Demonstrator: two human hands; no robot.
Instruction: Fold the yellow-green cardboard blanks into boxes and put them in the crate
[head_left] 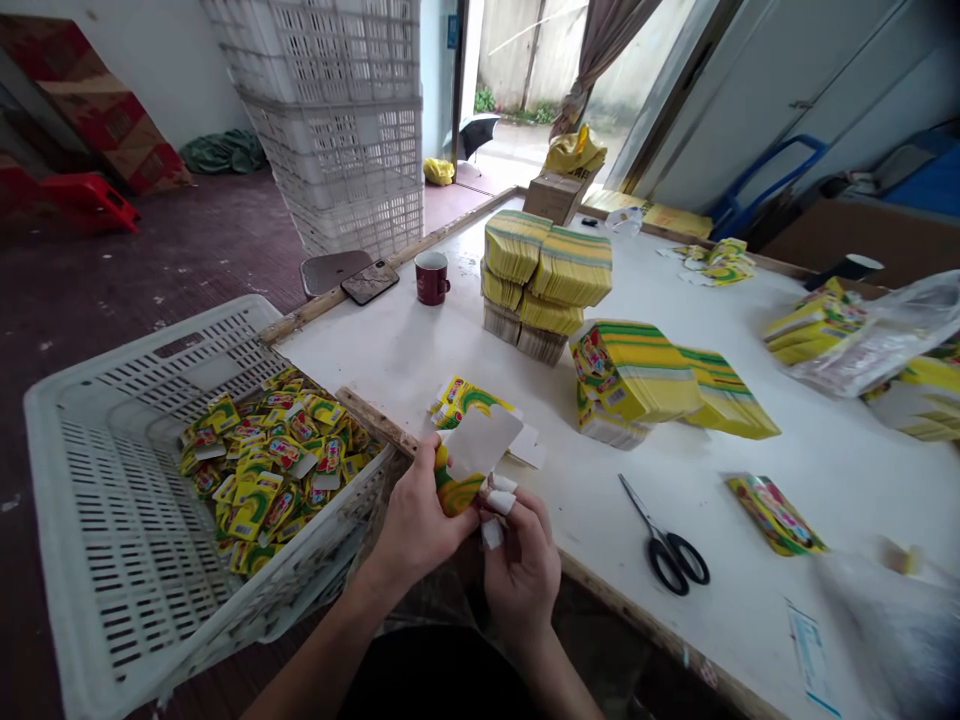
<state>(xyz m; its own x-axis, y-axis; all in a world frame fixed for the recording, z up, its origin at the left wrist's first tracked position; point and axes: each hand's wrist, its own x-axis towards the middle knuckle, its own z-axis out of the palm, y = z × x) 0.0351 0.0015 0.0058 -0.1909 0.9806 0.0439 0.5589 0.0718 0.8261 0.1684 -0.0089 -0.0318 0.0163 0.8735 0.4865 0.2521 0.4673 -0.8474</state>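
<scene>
My left hand [416, 525] grips a small yellow-green printed carton [469, 465] at the table's near edge, its white inner flap turned up. My right hand [521, 565] is closed on the carton's lower white tabs, fingertips pinching them. Just behind the carton lie a few more flat cartons [461, 398]. To the left stands a white plastic crate [97, 520] holding several folded yellow-green cartons [270, 465].
Stacks of flat yellow cartons [547, 280] and fanned piles [660, 380] fill the table's middle. Black scissors [667, 545] lie right of my hands. A dark red mug [433, 277], a phone [370, 281], stacked white crates [337, 120] and a plastic bag [885, 330] stand further off.
</scene>
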